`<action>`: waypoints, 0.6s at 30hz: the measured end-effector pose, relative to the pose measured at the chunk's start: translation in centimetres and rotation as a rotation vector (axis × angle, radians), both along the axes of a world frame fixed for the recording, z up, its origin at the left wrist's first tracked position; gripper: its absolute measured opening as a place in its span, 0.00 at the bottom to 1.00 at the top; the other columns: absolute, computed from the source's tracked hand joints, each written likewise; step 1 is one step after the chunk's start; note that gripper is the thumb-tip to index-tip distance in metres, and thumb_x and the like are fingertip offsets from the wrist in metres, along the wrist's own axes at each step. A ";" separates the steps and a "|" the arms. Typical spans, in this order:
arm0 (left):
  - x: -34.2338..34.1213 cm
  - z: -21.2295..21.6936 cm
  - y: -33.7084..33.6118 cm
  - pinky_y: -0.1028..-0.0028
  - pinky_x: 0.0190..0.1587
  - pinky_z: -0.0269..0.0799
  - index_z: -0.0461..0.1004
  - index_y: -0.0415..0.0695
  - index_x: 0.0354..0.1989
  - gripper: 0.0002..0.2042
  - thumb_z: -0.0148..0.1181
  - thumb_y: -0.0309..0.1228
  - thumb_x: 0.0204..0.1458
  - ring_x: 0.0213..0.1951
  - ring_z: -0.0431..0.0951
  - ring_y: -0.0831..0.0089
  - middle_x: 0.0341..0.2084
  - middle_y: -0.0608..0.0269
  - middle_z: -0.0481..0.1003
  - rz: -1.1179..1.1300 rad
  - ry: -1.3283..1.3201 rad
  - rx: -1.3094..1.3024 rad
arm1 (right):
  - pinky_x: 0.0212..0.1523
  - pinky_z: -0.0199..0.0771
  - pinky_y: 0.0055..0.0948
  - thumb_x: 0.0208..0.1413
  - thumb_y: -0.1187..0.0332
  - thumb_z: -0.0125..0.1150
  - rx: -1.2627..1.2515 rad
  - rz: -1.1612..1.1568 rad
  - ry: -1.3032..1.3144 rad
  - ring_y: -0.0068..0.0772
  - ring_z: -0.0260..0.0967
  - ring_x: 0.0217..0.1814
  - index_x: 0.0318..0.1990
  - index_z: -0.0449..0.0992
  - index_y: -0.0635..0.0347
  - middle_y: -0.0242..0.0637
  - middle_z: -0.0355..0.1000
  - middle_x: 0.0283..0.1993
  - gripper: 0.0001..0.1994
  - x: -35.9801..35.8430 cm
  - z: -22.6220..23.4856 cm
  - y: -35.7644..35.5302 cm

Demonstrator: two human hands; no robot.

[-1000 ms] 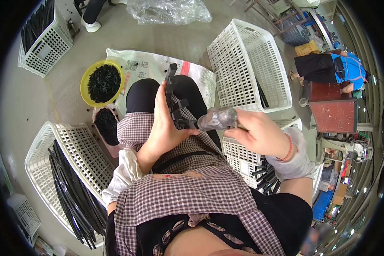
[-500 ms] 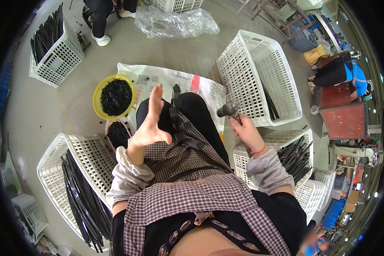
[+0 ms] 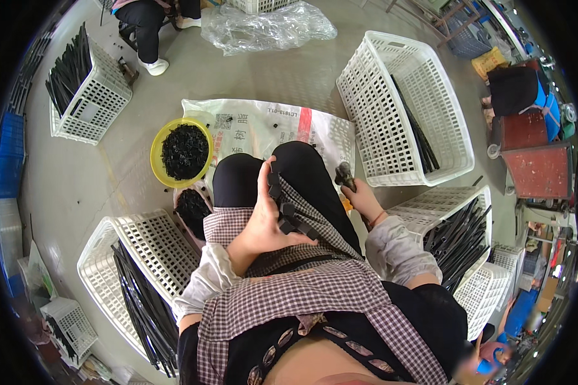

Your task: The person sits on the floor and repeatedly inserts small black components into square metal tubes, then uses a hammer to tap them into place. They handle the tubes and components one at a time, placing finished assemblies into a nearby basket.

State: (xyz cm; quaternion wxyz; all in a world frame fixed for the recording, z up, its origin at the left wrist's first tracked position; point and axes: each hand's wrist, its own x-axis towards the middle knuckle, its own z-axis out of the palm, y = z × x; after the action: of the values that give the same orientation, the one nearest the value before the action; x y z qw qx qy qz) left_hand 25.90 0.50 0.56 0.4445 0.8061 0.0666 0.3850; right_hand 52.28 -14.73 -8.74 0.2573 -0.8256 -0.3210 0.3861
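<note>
I see left hand point(image 3: 268, 215), fingers spread wide along one segmented black strip point(image 3: 288, 210) over apron point(image 3: 289, 276); whether gripping, cannot tell. Right hand point(image 3: 366, 200) closed round one hammer point(image 3: 345, 172). One yellow basin point(image 3: 156, 157).

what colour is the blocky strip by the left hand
Black strip, clearest in the head view.

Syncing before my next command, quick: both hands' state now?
Left hand: open, curved along the black blocks; whether it grips them can't be told.
Right hand: closed, holding a hammer-like tool.
</note>
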 end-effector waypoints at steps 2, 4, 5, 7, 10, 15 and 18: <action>0.4 0.4 -1.5 0.61 0.65 0.53 0.38 0.36 0.69 0.56 0.75 0.27 0.33 0.66 0.55 0.51 0.64 0.36 0.48 0.101 0.039 -0.241 | 0.40 0.70 0.45 0.54 0.57 0.61 -0.019 0.051 -0.146 0.61 0.71 0.40 0.40 0.70 0.68 0.57 0.74 0.36 0.20 -0.2 -1.6 0.4; 0.9 -0.8 -1.6 0.66 0.62 0.58 0.48 0.35 0.65 0.48 0.73 0.23 0.34 0.60 0.63 0.60 0.59 0.43 0.59 0.152 -0.065 -0.327 | 0.42 0.71 0.47 0.54 0.57 0.61 -0.026 0.091 -0.235 0.62 0.71 0.42 0.42 0.70 0.67 0.58 0.74 0.37 0.19 -0.1 -3.1 1.3; 1.2 -1.4 -1.7 0.68 0.60 0.61 0.52 0.35 0.63 0.44 0.71 0.22 0.35 0.57 0.67 0.65 0.56 0.47 0.65 0.171 -0.119 -0.372 | 0.42 0.71 0.47 0.54 0.57 0.60 -0.031 0.096 -0.241 0.61 0.71 0.42 0.42 0.70 0.67 0.57 0.74 0.38 0.19 0.0 -3.9 1.5; 1.6 0.0 -1.1 0.79 0.43 0.70 0.67 0.36 0.50 0.25 0.66 0.16 0.41 0.39 0.74 0.79 0.41 0.60 0.76 0.299 -0.109 -0.490 | 0.43 0.71 0.48 0.54 0.56 0.59 0.024 0.078 -0.192 0.60 0.72 0.42 0.43 0.70 0.66 0.57 0.74 0.38 0.19 0.5 -6.5 0.6; 1.3 -0.1 -0.1 0.84 0.36 0.68 0.71 0.37 0.45 0.18 0.63 0.14 0.43 0.31 0.72 0.86 0.37 0.65 0.77 0.363 0.007 -0.514 | 0.45 0.71 0.49 0.55 0.55 0.58 -0.014 0.076 -0.232 0.58 0.72 0.42 0.45 0.71 0.64 0.56 0.74 0.38 0.20 0.5 -10.6 -0.6; 1.2 0.8 1.0 0.72 0.48 0.71 0.67 0.35 0.46 0.20 0.61 0.11 0.43 0.40 0.75 0.72 0.37 0.56 0.76 0.227 -0.051 -0.542 | 0.47 0.71 0.46 0.55 0.56 0.59 0.036 0.107 -0.331 0.57 0.69 0.48 0.45 0.72 0.63 0.54 0.71 0.43 0.20 0.3 -8.9 -0.7; 1.3 0.8 2.5 0.74 0.48 0.70 0.70 0.37 0.46 0.21 0.63 0.14 0.41 0.41 0.75 0.73 0.38 0.59 0.76 0.084 0.192 -0.547 | 0.46 0.71 0.43 0.56 0.56 0.59 0.342 -0.012 -0.329 0.53 0.70 0.46 0.45 0.74 0.63 0.52 0.72 0.42 0.18 0.8 -7.4 1.5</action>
State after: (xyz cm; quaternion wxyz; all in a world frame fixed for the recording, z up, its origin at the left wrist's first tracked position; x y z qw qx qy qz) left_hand 27.18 2.98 1.34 0.6208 0.6856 0.2429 0.2925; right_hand 53.12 -13.22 -16.14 0.3400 -0.8237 -0.4144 0.1851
